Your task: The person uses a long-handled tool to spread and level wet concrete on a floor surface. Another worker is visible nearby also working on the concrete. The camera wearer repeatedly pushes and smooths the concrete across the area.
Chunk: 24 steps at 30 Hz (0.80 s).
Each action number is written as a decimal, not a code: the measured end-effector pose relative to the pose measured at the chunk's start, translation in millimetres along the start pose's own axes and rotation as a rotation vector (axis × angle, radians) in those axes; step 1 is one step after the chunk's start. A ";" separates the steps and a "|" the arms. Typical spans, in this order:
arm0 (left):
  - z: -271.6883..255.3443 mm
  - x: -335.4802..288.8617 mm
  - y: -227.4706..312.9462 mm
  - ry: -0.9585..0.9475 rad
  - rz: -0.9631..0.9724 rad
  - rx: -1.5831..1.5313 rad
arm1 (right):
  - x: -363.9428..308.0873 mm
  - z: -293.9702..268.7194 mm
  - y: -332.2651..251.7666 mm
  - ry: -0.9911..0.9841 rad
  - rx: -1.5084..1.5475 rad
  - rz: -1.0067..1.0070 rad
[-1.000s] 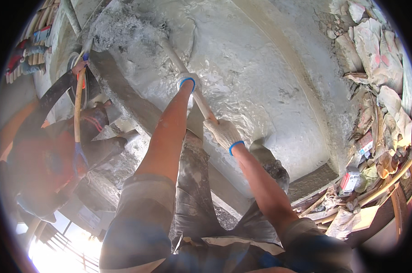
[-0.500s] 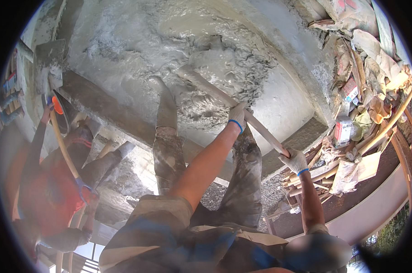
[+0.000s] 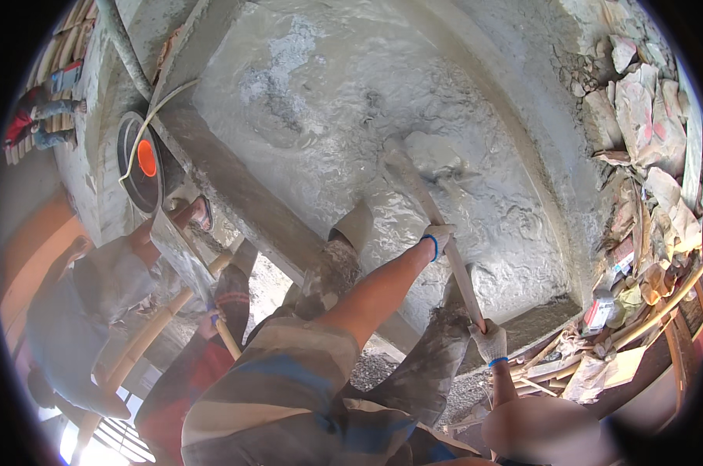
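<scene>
My left hand (image 3: 438, 239), in a pale work glove with a blue cuff, is wrapped around the middle of a long wooden handle (image 3: 423, 190) smeared with grey mortar. My right hand (image 3: 490, 342), gloved the same way, grips the handle's near end. The far end reaches into wet grey mortar (image 3: 312, 147) in a wide trough, so the tool's head cannot be made out. My left boot (image 3: 354, 225), coated in mortar, is at the trough's near side. My right leg (image 3: 425, 373) stands beside the handle, its foot hidden.
A low concrete wall (image 3: 250, 194) edges the trough on the left. Beyond it sit a black bucket (image 3: 136, 186) with something orange inside and co-workers, one holding a shovel (image 3: 187, 252). Torn paper sacks (image 3: 650, 124) and wood scraps (image 3: 569, 365) lie along the right.
The view has turned, and my hands with the handle appear farther right and lower. The handle slants more steeply. A co-worker's shovel has come down closer to my left side.
</scene>
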State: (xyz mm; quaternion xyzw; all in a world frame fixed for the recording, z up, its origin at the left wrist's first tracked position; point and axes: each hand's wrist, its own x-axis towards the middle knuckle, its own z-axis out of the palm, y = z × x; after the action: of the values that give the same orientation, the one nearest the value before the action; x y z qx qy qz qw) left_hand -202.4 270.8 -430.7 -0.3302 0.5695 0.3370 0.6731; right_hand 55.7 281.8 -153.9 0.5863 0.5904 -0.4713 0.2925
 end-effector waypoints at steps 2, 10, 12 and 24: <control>-35.8 -0.5 41.4 0.023 0.042 0.046 | 17.1 17.4 -55.4 -0.019 0.090 -0.010; -129.6 -46.4 248.6 0.249 0.454 0.190 | 110.5 65.8 -216.9 -0.042 0.183 -0.130; -184.2 -49.8 320.8 0.402 0.607 0.135 | 152.4 85.2 -279.3 -0.120 0.168 -0.279; -229.4 -120.3 544.3 0.771 0.801 0.647 | 284.4 116.9 -616.8 -0.318 0.498 -0.406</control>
State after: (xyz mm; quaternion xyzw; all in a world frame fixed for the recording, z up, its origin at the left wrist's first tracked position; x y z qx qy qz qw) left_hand -793.8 373.3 -375.3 0.0304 0.9227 0.2305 0.3075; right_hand -605.9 376.3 -322.5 0.4297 0.5088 -0.7346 0.1296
